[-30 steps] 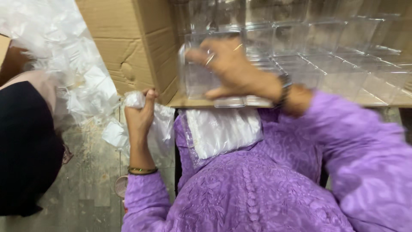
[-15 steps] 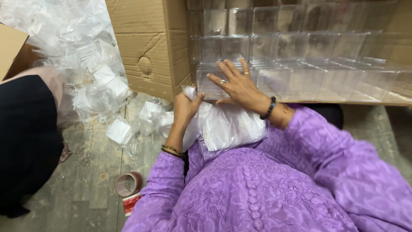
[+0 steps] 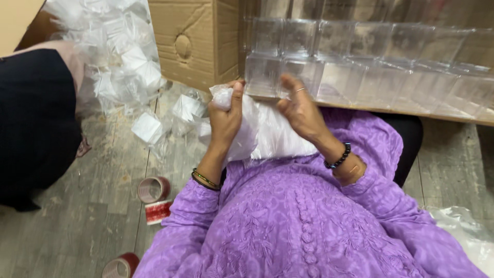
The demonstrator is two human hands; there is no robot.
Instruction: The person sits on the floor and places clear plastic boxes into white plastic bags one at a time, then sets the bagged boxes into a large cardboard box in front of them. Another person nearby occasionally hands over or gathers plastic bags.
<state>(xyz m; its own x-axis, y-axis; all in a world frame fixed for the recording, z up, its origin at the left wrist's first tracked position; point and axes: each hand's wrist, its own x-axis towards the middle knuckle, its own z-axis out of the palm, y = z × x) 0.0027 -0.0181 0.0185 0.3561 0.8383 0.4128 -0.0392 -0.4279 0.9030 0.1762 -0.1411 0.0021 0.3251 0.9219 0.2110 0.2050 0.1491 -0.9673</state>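
The left hand (image 3: 226,116) is fisted around the top of a white plastic bag (image 3: 272,135) on the lap. The right hand (image 3: 303,110), fingers loosely spread, rests against the bag's right side, near the clear plastic boxes (image 3: 355,72).

Tape roll (image 3: 119,267) cut off by bottom edge; clear boxes (image 3: 360,62) blurred.

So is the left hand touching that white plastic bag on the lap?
Touching. The head view shows the left hand closed around the bunched top of the white plastic bag, fingers wrapped over the film with no gap.
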